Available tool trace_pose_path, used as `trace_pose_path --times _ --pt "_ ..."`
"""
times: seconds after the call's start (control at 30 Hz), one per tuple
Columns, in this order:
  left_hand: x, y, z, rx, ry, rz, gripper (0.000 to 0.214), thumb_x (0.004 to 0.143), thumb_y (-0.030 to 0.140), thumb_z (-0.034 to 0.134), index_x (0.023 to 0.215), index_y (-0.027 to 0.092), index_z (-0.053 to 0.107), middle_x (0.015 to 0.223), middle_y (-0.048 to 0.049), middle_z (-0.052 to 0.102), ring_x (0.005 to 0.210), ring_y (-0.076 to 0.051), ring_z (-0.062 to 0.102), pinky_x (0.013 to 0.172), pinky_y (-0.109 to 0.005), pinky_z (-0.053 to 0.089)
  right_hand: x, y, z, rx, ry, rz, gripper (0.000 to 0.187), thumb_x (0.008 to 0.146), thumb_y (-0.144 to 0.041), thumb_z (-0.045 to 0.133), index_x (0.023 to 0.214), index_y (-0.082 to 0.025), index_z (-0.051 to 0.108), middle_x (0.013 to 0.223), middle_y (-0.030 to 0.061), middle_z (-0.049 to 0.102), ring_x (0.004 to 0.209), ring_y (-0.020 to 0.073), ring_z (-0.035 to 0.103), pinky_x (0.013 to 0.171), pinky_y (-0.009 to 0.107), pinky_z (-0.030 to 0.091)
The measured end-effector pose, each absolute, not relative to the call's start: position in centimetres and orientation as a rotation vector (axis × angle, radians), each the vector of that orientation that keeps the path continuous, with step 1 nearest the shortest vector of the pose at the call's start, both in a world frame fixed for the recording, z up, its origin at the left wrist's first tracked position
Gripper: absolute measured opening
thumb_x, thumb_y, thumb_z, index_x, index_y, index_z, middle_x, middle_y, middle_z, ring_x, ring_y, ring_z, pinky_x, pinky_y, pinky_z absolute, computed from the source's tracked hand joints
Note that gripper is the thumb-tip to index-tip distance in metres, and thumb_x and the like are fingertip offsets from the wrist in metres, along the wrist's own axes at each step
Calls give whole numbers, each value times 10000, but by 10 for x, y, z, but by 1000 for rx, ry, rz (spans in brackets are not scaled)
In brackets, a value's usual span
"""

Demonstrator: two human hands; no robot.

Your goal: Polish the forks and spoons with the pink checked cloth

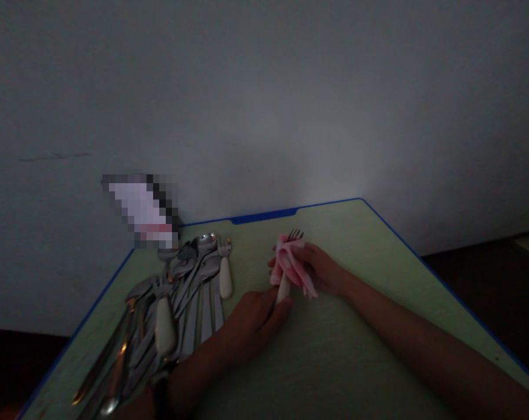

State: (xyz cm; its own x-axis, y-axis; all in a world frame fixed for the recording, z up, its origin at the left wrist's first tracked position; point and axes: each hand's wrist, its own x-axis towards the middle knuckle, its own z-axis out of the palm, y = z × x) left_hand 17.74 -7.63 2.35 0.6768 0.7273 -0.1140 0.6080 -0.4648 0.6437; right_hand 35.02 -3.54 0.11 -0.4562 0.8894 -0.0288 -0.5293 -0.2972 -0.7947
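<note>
The left hand (255, 321) is closed around the pale handle of a fork (284, 286), held over the counter (356, 239), while the right hand (319, 265) clasps a pink cloth (289, 265) folded about the fork's upper part, with the metal tines (295, 234) poking out past it. The fork should be light, stiff and hard to break; its handle looks smooth and might slip a little, yet seems the best place to take hold, away from the points. The cloth looks thin and soft, likely to yield to any squeeze. Left of the fork lies a pile of cutlery (206, 318), mostly metal; beyond the fork stands a wall (264, 116).
</note>
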Motion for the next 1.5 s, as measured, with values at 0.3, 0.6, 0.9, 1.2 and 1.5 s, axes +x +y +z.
trace_pose_path --times 0.3,0.6,0.9,1.2,1.5 --pt "178 -77 22 2265 1012 217 370 948 387 261 737 171 476 610 3 522 544 -122 479 515 -220 334 352 -36 2 -609 -1070 1843 243 761 -325 625 844 -96 626 718 69 672 655 148 631 686 294 492" --pt "177 -76 20 2237 1023 244 374 943 394 271 716 181 477 610 3 543 552 -130 501 525 -225 353 351 -36 -1 -595 -1142 1783 269 828 -385 548 885 -133 624 707 42 664 619 116 610 643 246 491" --pt "177 -75 19 2255 1035 233 359 940 399 278 756 169 484 615 3 532 549 -127 488 515 -224 330 351 -35 -4 -594 -1178 1774 298 828 -406 544 925 -133 612 731 48 667 626 123 614 635 249 487" --pt "176 -75 16 2298 972 246 333 909 428 346 803 164 519 647 7 543 555 -122 491 522 -217 330 350 -34 -7 -633 -1153 1784 308 807 -417 570 927 -134 596 723 42 661 628 125 610 637 256 491" --pt "179 -75 15 2351 1041 224 284 858 408 442 749 165 539 616 6 564 517 -115 496 510 -219 315 350 -35 -5 -633 -1187 1758 304 829 -407 539 923 -126 606 684 39 651 586 112 594 625 255 496"
